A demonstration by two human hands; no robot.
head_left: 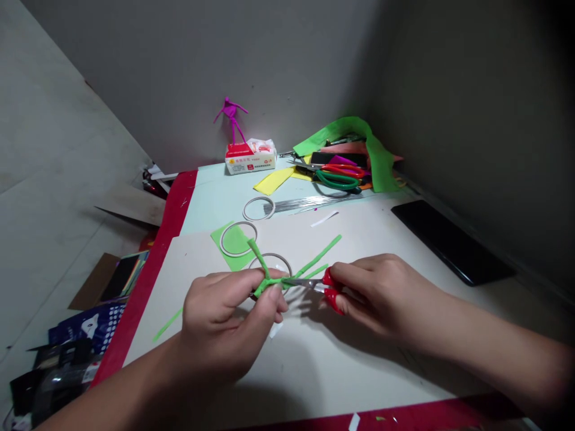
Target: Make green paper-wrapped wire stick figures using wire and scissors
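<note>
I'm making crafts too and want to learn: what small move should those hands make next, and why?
Maybe snip one long green strip shorter. The right hand holds the red-handled scissors with their blades right beside the green bundle, and the left hand pinches that bundle steady.

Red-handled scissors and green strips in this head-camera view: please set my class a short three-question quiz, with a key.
1. Which hand, left or right, grips the red-handled steel scissors?
2. True or false: the left hand pinches the bundle of green strips.
3. What colour is the flat square sheet under the thin round ring?

Key: 1. The right hand. 2. True. 3. Green.
</note>
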